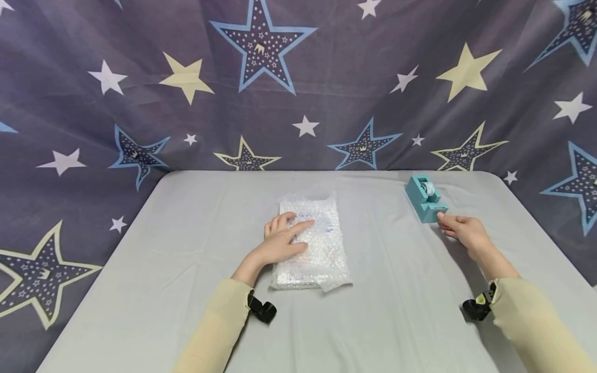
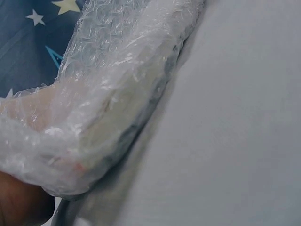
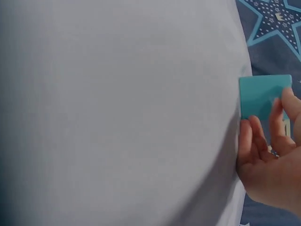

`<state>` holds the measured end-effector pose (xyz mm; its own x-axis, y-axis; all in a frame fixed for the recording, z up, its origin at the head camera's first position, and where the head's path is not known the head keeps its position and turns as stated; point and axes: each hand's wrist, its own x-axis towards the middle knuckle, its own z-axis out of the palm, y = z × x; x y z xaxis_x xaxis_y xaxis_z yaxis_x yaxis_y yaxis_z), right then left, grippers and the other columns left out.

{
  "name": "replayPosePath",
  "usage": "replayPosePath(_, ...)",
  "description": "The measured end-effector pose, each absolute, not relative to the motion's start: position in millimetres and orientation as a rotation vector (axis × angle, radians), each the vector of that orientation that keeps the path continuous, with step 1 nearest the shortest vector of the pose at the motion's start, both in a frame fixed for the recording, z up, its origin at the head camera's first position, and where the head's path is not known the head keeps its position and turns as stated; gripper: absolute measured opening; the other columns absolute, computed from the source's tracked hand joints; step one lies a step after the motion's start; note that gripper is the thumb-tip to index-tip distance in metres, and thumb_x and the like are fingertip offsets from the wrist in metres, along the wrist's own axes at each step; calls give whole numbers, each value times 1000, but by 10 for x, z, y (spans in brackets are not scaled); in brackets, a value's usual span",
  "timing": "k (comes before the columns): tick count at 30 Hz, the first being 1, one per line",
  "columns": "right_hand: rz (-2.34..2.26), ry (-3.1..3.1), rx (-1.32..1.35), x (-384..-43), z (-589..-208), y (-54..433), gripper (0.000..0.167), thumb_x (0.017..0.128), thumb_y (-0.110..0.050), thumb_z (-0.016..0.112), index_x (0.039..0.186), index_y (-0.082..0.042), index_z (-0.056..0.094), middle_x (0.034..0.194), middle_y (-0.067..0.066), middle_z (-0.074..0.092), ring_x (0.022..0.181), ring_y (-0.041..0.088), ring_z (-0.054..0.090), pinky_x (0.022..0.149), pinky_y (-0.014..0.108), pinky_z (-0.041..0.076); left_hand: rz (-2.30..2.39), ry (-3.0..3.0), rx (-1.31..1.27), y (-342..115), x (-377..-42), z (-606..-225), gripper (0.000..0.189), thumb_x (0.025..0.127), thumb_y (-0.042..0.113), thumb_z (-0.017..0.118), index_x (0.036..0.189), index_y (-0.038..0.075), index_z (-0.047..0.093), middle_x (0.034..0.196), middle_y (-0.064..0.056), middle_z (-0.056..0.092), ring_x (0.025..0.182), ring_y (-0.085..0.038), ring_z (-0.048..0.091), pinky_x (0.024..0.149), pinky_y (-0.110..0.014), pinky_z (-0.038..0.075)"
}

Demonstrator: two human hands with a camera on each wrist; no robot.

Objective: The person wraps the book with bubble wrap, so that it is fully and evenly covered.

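Observation:
A flat rectangular thing in bubble wrap (image 1: 322,254) lies near the middle of the table, with faint blue marks showing through the wrap. My left hand (image 1: 282,243) rests on its left part, fingers spread. Close up in the left wrist view, the bubble wrap (image 2: 117,94) covers a pale side edge of the packet, and what is inside cannot be made out. To the right stands a teal tape dispenser (image 1: 422,199) with a roll of clear tape (image 1: 427,188). At its front end my right hand (image 3: 270,160) pinches with thumb and forefinger, apparently at the tape's end, which barely shows.
A light grey cloth covers the table (image 1: 186,311). Behind it hangs a dark curtain (image 1: 303,67) printed with stars, coming down along the table's back and side edges. Each wrist carries a small black camera (image 1: 263,310) on a strap.

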<state>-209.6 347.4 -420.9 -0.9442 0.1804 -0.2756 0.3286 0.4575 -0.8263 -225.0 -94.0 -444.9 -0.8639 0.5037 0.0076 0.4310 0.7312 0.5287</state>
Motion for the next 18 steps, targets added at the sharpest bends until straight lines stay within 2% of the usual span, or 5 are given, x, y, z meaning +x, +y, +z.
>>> replayPosePath(3, -1441, 2604, 549, -2101, -4232, 3441, 79, 85, -56, 47, 129, 9, 43, 112, 9, 62, 65, -12, 51, 75, 22, 44, 802, 2792, 760, -935, -2254, -4445, 57, 84, 40, 51, 139, 38, 34, 145, -10, 15, 131, -29, 8, 103, -49, 3)
replayPosePath(6, -1455, 2624, 628, -2097, -4249, 3405, 77, 84, -56, 48, 128, 8, 44, 138, 24, 37, 63, -12, 48, 72, 20, 43, 814, 2790, 764, -931, -2253, -4440, 57, 84, 40, 51, 139, 38, 34, 145, -11, 16, 131, -30, 8, 103, -50, 3)
replayPosePath(10, -1465, 2655, 676, -2097, -4261, 3387, 70, 83, -53, 52, 121, 5, 50, 112, 14, 57, 62, -11, 50, 59, 14, 41, 833, 2781, 767, -932, -2243, -4430, 57, 84, 39, 52, 139, 37, 35, 145, -12, 16, 130, -30, 9, 103, -50, 3)
replayPosePath(13, -1466, 2673, 696, -2104, -4263, 3378, 62, 84, -51, 54, 115, 3, 54, 89, -4, 57, 62, -9, 52, 58, 16, 43, 835, 2780, 766, -935, -2240, -4429, 57, 84, 39, 52, 138, 37, 35, 145, -12, 16, 130, -30, 9, 103, -50, 4)
replayPosePath(18, -1451, 2708, 720, -2104, -4263, 3347, 55, 85, -48, 53, 109, 1, 56, 83, -6, 56, 62, -6, 51, 59, 18, 43, 830, 2788, 773, -937, -2244, -4432, 57, 84, 39, 52, 138, 36, 36, 144, -12, 17, 130, -30, 10, 103, -50, 4)
